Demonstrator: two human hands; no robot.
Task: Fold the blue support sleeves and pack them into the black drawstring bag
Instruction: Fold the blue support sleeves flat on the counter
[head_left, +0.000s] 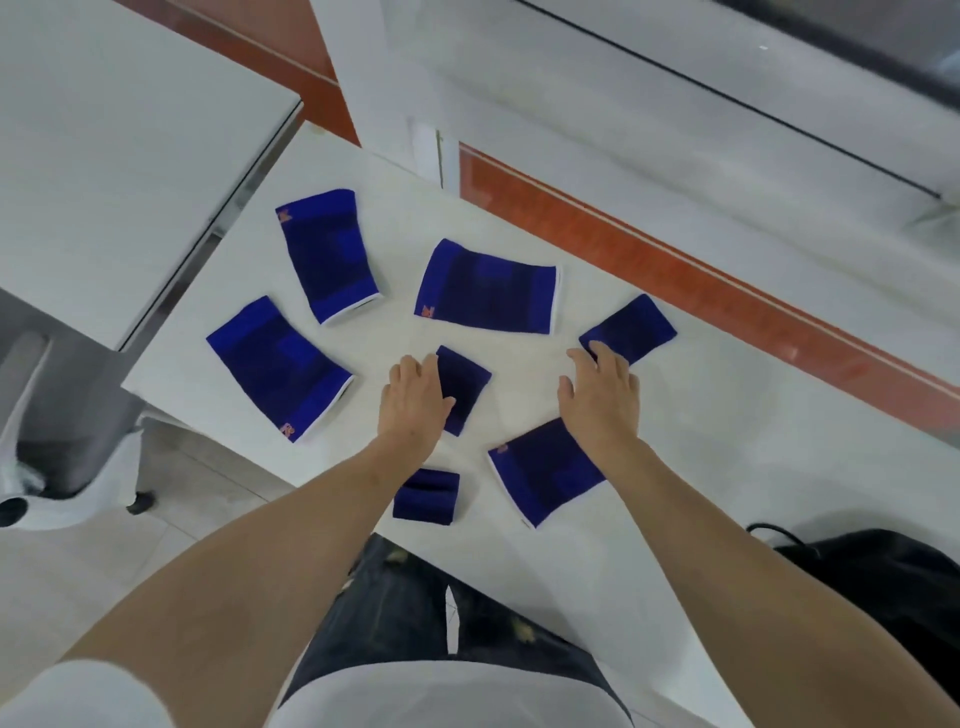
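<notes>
Several blue support sleeves lie spread on the white table (519, 374). My left hand (415, 400) rests flat with its fingers on the left edge of a small sleeve (465, 387) at the middle. My right hand (602, 395) lies open, fingertips touching a small sleeve (636, 325) at the right. Below my right wrist lies a larger sleeve (545, 473). A small folded sleeve (427, 496) sits at the near edge. Three large sleeves lie farther out: far left (327, 254), left (280, 369), and centre (488, 288). The black drawstring bag (883, 587) is at the lower right.
A second white table (104, 156) stands at the left, with a grey chair (47, 415) below it. An orange-red strip (675, 270) runs along the floor beyond the table's far edge. My dark trousers show beneath the near edge.
</notes>
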